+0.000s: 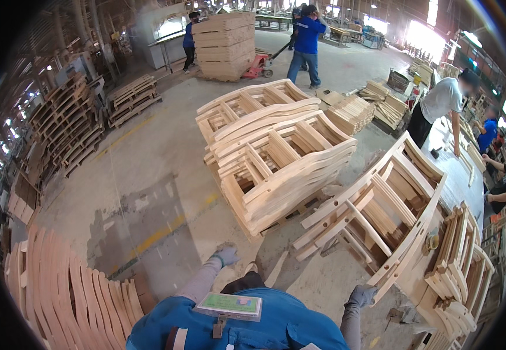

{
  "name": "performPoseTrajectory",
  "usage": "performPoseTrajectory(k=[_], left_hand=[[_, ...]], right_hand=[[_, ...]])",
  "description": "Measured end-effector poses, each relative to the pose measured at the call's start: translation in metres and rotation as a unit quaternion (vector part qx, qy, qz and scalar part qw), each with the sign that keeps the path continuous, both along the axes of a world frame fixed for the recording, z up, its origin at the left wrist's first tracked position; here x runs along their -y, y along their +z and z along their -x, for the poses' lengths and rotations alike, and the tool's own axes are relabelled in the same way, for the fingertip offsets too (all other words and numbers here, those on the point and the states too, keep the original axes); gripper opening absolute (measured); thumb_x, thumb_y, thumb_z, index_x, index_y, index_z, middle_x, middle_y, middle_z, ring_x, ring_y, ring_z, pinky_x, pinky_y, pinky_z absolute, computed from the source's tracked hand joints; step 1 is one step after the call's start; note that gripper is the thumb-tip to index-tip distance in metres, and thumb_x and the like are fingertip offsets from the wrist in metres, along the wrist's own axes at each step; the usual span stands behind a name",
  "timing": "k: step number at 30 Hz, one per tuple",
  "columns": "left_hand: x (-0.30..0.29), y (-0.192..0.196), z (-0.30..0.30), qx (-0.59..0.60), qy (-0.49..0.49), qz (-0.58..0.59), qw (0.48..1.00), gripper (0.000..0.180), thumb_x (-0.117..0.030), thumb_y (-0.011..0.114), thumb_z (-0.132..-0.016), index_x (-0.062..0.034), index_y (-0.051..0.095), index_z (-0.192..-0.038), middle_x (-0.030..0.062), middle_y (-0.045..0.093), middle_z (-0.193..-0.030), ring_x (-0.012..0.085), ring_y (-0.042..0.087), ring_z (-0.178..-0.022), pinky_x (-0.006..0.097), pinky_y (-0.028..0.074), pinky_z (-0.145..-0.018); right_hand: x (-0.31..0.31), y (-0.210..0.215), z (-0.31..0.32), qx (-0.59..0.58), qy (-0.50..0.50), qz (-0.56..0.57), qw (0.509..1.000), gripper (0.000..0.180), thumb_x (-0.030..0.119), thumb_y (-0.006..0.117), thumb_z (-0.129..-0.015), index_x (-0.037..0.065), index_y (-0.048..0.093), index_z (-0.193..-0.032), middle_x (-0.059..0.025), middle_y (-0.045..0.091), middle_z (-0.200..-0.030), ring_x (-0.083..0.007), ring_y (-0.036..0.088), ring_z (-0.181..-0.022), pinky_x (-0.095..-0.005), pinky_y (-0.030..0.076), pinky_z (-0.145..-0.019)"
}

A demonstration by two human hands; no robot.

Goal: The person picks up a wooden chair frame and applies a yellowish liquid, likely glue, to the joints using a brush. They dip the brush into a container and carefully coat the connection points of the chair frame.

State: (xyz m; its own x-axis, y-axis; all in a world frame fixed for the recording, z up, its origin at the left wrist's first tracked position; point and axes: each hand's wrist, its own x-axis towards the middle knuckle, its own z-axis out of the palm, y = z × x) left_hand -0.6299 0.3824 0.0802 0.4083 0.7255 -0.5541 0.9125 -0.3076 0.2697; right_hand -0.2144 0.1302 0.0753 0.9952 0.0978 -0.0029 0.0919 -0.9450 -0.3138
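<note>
My right hand (360, 296), in a grey glove, closes round the lower end of a pale wooden chair frame (407, 256). That frame has long curved side rails with round holes and several slats between them. It slants up and away to the right, its far part over more frame pieces. My left hand (226, 256), gloved too, hangs in front of me above the floor with its fingers loosely apart and nothing in it. Ahead of it stands a tall stack of similar wooden frames (288, 157) on a pallet.
Curved wooden slats (72, 291) are piled at near left. More frames (454, 262) lie at right beside a long worktable (445, 157), where a person in a grey shirt (439, 105) leans. Pallets (69, 125) stand far left. A person in blue (308, 44) is by a red pallet jack (259, 67).
</note>
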Motion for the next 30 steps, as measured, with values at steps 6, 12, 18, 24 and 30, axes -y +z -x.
performPoseTrajectory(k=[6,12,18,24,30], left_hand=[[0.058,-0.023,0.062,-0.113,-0.147,0.123,0.975,0.047,-0.044,0.044,-0.08,-0.0088,0.063,-0.105,0.0158,0.06,-0.109,0.0327,0.058,-0.099,0.04,0.043,-0.088],[0.079,-0.031,0.075,-0.091,0.053,0.147,0.983,0.049,-0.042,0.046,-0.077,-0.0033,0.064,-0.101,0.0209,0.061,-0.102,0.0351,0.059,-0.095,0.042,0.043,-0.085],[0.055,-0.016,0.03,-0.009,0.037,0.107,0.994,0.049,-0.042,0.044,-0.078,-0.0028,0.063,-0.102,0.0204,0.061,-0.104,0.0351,0.058,-0.098,0.042,0.043,-0.087],[0.045,-0.012,0.01,-0.041,-0.008,0.104,0.994,0.049,-0.043,0.044,-0.079,-0.0056,0.062,-0.105,0.0181,0.059,-0.11,0.0345,0.056,-0.101,0.042,0.042,-0.089],[0.044,-0.01,-0.001,0.038,-0.035,0.044,0.998,0.048,-0.043,0.052,-0.078,-0.0013,0.063,-0.098,0.0194,0.063,-0.087,0.0304,0.062,-0.08,0.038,0.047,-0.072]], right_hand=[[0.021,-0.019,-0.013,0.079,0.026,-0.022,0.996,0.063,0.023,0.055,-0.071,-0.003,0.037,-0.126,-0.018,0.048,-0.122,-0.0319,0.045,-0.114,-0.0482,0.022,-0.1],[0.015,0.002,0.003,0.052,0.064,-0.079,0.993,0.064,0.039,0.055,-0.082,-0.004,0.038,-0.127,-0.0192,0.045,-0.125,-0.0322,0.042,-0.118,-0.0457,0.022,-0.103],[0.049,-0.019,-0.021,0.126,-0.048,-0.225,0.965,0.069,0.048,0.05,-0.085,-0.008,0.039,-0.124,-0.022,0.047,-0.122,-0.0366,0.042,-0.116,-0.0414,0.035,-0.094],[0.063,-0.019,-0.032,-0.01,-0.052,-0.092,0.994,0.071,0.045,0.054,-0.081,-0.008,0.037,-0.125,-0.0235,0.047,-0.121,-0.0384,0.046,-0.11,-0.0403,0.039,-0.091],[0.077,-0.022,-0.048,-0.001,-0.017,-0.1,0.995,0.065,0.018,0.061,-0.07,-0.004,0.037,-0.126,-0.0236,0.049,-0.118,-0.0371,0.05,-0.106,-0.0402,0.041,-0.089]])
